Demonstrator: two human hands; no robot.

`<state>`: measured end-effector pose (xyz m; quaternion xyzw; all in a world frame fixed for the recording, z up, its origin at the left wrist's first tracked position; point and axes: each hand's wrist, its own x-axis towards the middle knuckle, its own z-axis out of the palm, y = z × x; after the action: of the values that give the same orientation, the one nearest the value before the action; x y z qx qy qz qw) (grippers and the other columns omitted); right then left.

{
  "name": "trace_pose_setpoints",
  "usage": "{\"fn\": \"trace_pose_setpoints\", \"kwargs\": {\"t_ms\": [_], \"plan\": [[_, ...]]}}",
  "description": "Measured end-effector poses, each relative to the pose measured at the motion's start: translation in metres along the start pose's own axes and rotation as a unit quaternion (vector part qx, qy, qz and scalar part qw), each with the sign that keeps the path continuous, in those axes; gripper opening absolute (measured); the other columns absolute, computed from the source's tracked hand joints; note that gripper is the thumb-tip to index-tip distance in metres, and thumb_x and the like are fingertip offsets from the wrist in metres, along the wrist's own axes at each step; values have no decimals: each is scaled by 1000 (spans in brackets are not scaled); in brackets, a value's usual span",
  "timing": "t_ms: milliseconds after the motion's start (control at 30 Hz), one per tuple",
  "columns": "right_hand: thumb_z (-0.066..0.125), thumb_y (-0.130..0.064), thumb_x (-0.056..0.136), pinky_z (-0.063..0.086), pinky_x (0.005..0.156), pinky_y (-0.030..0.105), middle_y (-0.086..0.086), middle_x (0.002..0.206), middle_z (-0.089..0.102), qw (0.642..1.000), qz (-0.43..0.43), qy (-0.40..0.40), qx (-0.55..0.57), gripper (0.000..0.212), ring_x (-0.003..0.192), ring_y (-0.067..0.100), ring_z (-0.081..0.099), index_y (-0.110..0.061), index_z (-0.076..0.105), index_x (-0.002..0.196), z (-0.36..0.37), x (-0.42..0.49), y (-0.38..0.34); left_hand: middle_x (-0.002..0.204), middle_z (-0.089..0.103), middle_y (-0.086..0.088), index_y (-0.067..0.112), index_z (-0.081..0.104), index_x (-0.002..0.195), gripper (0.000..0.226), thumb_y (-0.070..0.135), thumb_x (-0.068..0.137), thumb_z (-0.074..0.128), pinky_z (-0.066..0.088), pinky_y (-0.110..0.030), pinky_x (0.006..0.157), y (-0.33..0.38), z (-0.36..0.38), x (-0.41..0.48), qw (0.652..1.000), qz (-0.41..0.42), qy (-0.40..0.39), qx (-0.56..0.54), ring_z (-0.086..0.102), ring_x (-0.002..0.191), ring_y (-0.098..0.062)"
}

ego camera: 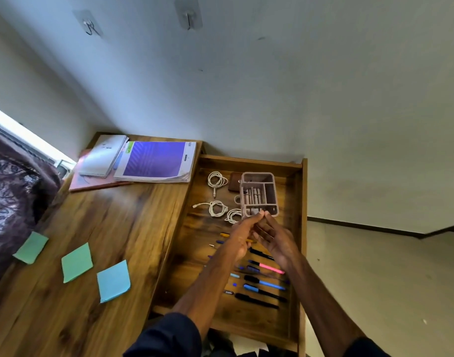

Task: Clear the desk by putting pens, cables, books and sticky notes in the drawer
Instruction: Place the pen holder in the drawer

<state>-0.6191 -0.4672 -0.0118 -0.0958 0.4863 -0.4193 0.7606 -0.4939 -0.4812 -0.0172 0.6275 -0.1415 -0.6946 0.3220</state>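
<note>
Three sticky notes are left on the desk: a green sticky note [31, 247] near the left edge, a second green sticky note [76, 261] beside it, and a blue sticky note [114, 280] closer to the near edge. At the far edge the books also wait: a spiral notebook [102, 155] lies on a pink book [92, 182], with a purple-covered book [156, 161] just to their right.

The open drawer [296, 228] stands against the desk's right edge. Three coiled white cables [216, 208] lie in its far half, next to a brown wallet [233, 185] and a divided organizer tray [259, 194]. The pens [265, 284] lie in rows across its near half.

By my judgement the pens and cables are done, and the books and notes are what remains.

The left hand [242, 238] and right hand [276, 242] reach out over the pens, and their fingertips meet at the tray's near wall. The left hand's fingers are stretched forward together; whether they pinch something small I cannot tell. The right hand's fingers are loosely spread and hold nothing visible. The notes and books lie well apart from both hands, off to the left.
</note>
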Motion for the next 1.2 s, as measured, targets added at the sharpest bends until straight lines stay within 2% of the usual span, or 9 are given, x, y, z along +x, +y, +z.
{"fn": "trace_pose_setpoints", "kwargs": {"t_ms": [67, 167, 267, 433, 567, 667, 800, 1000, 1200], "plan": [[76, -29, 87, 49, 105, 50, 18, 121, 70, 999, 0, -4, 31, 43, 116, 32, 66, -8, 67, 123, 1, 6, -2, 114, 74, 1, 22, 74, 114, 72, 67, 58, 84, 39, -48, 105, 8, -1, 0, 998, -18, -11, 55, 62, 115, -23], [79, -24, 84, 49, 106, 48, 19, 121, 70, 997, 1, 15, 79, 45, 117, 32, 66, -8, 65, 124, -1, 21, -11, 132, 61, 11, 28, 63, 130, 85, 75, 61, 78, 35, -51, 106, 20, -3, 4, 994, -4, -2, 112, 50, 122, -12], [81, -22, 81, 52, 103, 46, 21, 121, 68, 991, 7, 69, 118, 44, 115, 34, 66, -9, 65, 120, -2, 42, -21, 144, 54, 3, 22, 49, 142, 112, 81, 52, 80, 42, -45, 104, 25, -4, 13, 989, 22, 44, 141, 52, 127, -18], [80, -19, 83, 57, 95, 41, 22, 117, 60, 971, 40, 161, 175, 33, 112, 33, 64, -10, 59, 106, -9, 83, -36, 120, 67, -1, 15, 60, 128, 71, 56, 73, 81, 51, -32, 83, 28, -13, 29, 982, 51, 112, 140, 61, 96, -8], [80, -15, 82, 58, 90, 43, 20, 115, 60, 958, 35, 198, 202, 51, 103, 35, 64, -9, 53, 125, -18, 106, -36, 103, 71, 0, 16, 70, 112, 41, 39, 80, 81, 54, -35, 87, 22, -26, 37, 983, 31, 117, 138, 62, 88, -9], [78, -13, 84, 57, 95, 45, 18, 118, 59, 958, 28, 200, 202, 45, 102, 34, 63, -11, 54, 121, -21, 116, -36, 86, 64, 3, 17, 70, 110, 32, 32, 83, 79, 48, -26, 66, 17, -36, 38, 985, 19, 109, 129, 56, 75, -9], [69, -6, 90, 51, 103, 47, 17, 116, 60, 957, 21, 209, 198, 17, 109, 32, 61, -12, 57, 100, -18, 121, -36, 95, 70, 0, 24, 71, 94, 6, 26, 89, 74, 51, -28, 72, 15, -45, 36, 983, 13, 114, 142, 62, 88, -14], [61, -4, 96, 50, 105, 46, 19, 130, 60, 957, 18, 206, 202, 12, 123, 31, 59, -8, 58, 107, -22, 132, -29, 94, 70, 2, 28, 70, 90, 7, 21, 90, 72, 53, -26, 69, 14, -45, 33, 984, 3, 116, 136, 63, 91, -13], [56, -3, 98, 48, 105, 38, 18, 137, 58, 965, 23, 172, 194, 38, 129, 29, 56, -5, 52, 136, -30, 135, -25, 96, 71, 1, 26, 70, 87, 8, 19, 91, 71, 52, -24, 65, 12, -41, 30, 985, 4, 112, 130, 65, 91, -14]]}}
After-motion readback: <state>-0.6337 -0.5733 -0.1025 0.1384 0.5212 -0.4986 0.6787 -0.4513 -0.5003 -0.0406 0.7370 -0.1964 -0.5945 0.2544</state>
